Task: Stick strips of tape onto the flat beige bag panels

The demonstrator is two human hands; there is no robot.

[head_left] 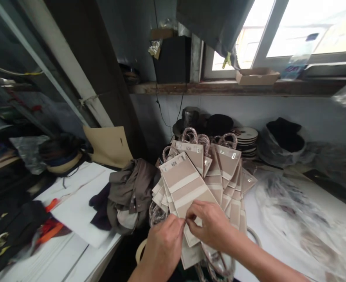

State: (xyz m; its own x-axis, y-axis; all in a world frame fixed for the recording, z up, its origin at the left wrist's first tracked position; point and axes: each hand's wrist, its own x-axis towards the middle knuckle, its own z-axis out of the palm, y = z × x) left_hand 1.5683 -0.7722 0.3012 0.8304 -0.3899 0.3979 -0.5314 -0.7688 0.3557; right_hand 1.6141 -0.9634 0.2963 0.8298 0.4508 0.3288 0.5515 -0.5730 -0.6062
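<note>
The topmost of a fanned pile of flat tan-and-cream striped bags point(184, 184) lay tilted across the others, with a small metal-trimmed label point(173, 163) near its upper end. Both hands worked at its lower part. The left hand point(163, 244) pinched the bag's edge between thumb and fingers, and the right hand point(209, 225) gripped just beside it, its curled fingers point(198, 213) on the same bag; the two hands nearly touched. Grip was closed and narrow on both sides, though the exact finger contact was partly hidden. Plastic-wrapped loop handles point(189, 135) rose from the pile's far end, and more hung below the hands. The pile rested on a white worktop point(267, 250), its far end just before a stack of plates point(246, 139). Crumpled brown cloth point(132, 196) lay against the pile's left side, with a white board point(76, 203) and orange strips point(51, 227) farther left. A black item in clear plastic point(284, 141) sat to the far right. Above, a wooden shelf point(220, 88) held a black box point(173, 58) and a cardboard tray point(256, 76) below a bright window point(305, 31).
</note>
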